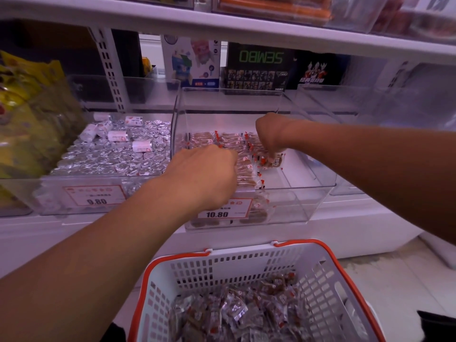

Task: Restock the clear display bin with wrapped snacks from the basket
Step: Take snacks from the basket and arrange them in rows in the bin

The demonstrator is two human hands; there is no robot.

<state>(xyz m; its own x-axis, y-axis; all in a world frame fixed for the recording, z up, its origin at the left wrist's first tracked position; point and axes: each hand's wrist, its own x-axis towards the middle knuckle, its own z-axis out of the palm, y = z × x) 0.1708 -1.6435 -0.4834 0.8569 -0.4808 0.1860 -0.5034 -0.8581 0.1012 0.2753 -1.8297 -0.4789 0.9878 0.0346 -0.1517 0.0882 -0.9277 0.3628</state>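
Both hands reach into the clear bin (308, 193) on the shelf. The right hand (270, 134) hangs bent down, its fingers pinching a snack (275, 162) above the bin floor. The left hand (204, 171) rests on the rows of snacks (229, 140); its fingers are hidden, so I cannot tell their state. The basket (328, 280) below holds more snacks.

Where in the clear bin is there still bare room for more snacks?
The clear bin has bare floor on its right side, between the snack rows and the right wall. The left and middle are crowded with rows and both hands: left hand, right hand.
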